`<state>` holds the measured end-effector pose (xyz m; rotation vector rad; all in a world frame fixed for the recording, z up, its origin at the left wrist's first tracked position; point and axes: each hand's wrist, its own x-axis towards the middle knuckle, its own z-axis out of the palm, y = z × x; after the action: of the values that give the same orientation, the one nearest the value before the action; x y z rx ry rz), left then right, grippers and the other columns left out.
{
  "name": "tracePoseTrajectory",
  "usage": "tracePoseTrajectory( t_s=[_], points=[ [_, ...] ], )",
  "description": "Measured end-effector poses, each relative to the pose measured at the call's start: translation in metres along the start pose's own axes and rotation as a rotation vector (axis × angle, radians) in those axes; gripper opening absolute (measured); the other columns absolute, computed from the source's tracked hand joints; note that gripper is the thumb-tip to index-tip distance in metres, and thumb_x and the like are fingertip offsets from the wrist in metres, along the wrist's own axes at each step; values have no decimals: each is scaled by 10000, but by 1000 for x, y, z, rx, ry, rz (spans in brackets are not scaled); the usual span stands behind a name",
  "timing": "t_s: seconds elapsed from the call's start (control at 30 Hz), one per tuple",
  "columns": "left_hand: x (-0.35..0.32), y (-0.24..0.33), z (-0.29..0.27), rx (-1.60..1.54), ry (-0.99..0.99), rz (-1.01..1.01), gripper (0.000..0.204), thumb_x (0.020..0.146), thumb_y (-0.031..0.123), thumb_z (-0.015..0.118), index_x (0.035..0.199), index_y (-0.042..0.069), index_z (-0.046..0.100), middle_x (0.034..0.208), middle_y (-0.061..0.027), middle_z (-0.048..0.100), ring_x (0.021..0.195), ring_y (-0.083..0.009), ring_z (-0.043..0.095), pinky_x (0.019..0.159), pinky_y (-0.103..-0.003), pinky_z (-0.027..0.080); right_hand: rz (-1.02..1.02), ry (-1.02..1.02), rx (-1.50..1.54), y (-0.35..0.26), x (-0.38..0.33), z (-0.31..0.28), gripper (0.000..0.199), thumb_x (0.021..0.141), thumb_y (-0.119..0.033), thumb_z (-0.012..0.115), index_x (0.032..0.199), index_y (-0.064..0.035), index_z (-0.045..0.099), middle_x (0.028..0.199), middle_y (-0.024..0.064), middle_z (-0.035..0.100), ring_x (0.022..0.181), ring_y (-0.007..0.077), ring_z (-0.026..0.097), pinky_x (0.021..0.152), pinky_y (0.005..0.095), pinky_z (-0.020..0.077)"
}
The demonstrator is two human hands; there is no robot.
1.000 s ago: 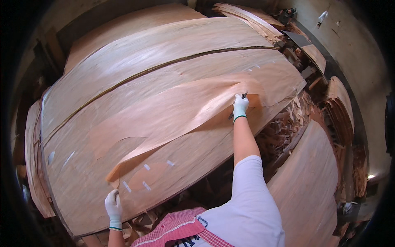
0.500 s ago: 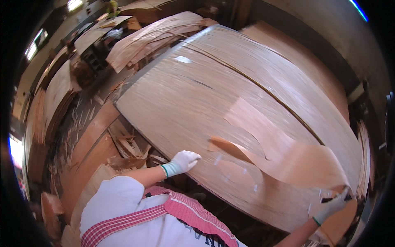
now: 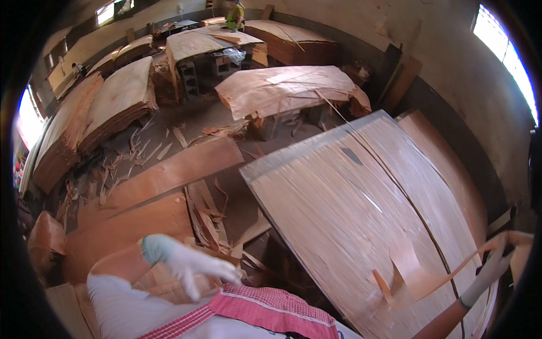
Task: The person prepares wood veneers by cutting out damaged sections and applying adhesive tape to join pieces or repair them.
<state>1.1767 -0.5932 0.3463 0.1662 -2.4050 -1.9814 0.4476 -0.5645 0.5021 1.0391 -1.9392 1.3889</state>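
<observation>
**Veneer strip half-lifted off the stack, not yet carried clear**

The person's right hand [image 3: 490, 270], in a white glove, is closed around the end of a long, thin veneer strip [image 3: 451, 270] near the right edge of the view. The strip runs from that hand down and to the left, and its lower end joins a torn, curled patch [image 3: 407, 270] on the top sheet of the big veneer stack [image 3: 350, 209]. It appears lifted along most of its length but still meets the stack at that patch; whether it has torn fully free there cannot be told.

The left hand [image 3: 192, 265], also gloved in white, is open with the fingers spread and holds nothing. It hangs in the air above the littered floor [image 3: 226, 121], well apart from the stack and from the strip.

Judged from how things lie, the peeling is well begun: one end is in hand and raised. What seems left is to free the lower end and take the strip off the stack. The sheet beneath shows a ragged gap where it came away.

Around the floor lie many veneer scraps [image 3: 206, 217] and several flat boards [image 3: 169, 172]. Further back stand other piles of veneer [image 3: 282, 87] on low supports, and another person [image 3: 234, 14] works at the far end of the room.
</observation>
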Motion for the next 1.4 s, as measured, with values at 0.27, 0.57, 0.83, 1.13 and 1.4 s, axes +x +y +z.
tracePoseTrajectory(
  t_s=[0.27,0.57,0.83,1.13,1.4],
  points=[
    [-144,71,-22,-124,111,437,431,1027,330,437,1031,-77,578,1045,-231,561,945,-424,518,812,-578,384,-110,-233,30,-232,-50,191,636,971,-413,559,1407,36,442,1321,216,576,1144,276,597,900,325,484],
    [-205,158,-120,446,38,457,154,890,181,588,839,42,629,856,-100,618,796,-263,597,748,-380,484,-31,-225,192,-298,-68,345,581,976,-374,563,1420,-16,456,1093,128,651,848,175,622,713,269,492],
    [-181,118,-335,228,-320,442,222,900,237,629,959,24,647,920,-124,652,871,-255,614,796,-365,487,236,-79,368,-346,-97,448,625,944,-394,604,1421,-16,461,854,45,590,669,100,523,590,244,433],
    [-99,-59,-542,39,-394,299,230,904,217,644,960,-5,650,811,-121,657,743,-174,592,699,-328,487,256,130,430,-348,-56,485,478,877,-373,708,1166,-1,624,901,58,613,749,120,573,652,256,466],
    [-61,-148,-714,124,-441,136,286,964,251,598,1134,26,640,1009,-128,698,890,-200,655,807,-321,504,-195,423,-289,-429,-34,462,432,868,-395,691,1012,13,686,970,107,688,826,191,641,782,345,506]
  ],
)
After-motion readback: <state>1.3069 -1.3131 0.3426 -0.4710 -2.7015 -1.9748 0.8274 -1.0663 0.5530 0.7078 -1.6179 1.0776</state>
